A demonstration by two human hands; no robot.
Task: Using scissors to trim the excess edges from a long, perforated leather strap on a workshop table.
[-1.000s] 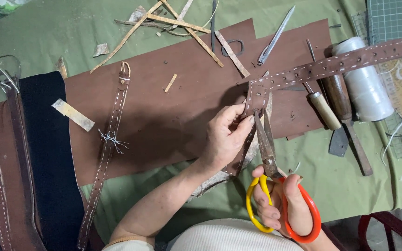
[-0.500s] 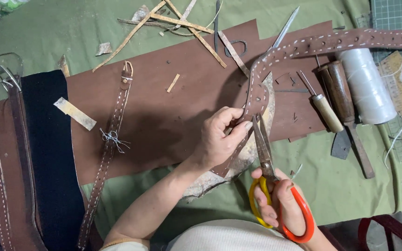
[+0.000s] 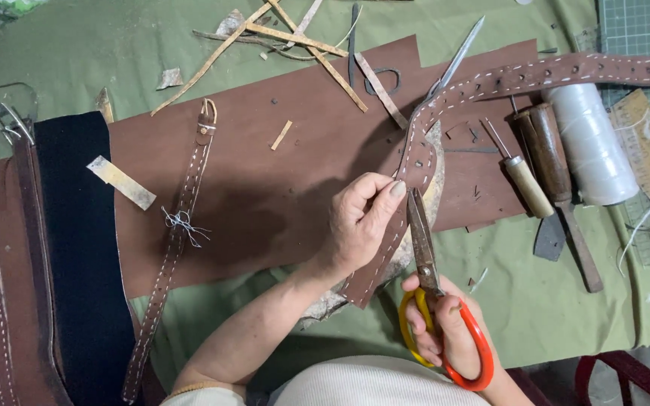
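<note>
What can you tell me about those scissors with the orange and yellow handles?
The scissors have long, dull, dark metal blades that look worn, joined at a pivot just above two plastic loop handles, one yellow and one orange-red. The right hand grips them with fingers through the loops. The blades point up and away from the person and look nearly closed, their tips meeting the edge of the brown stitched leather strap, which the left hand pinches beside them. They are held above the green cloth.
</note>
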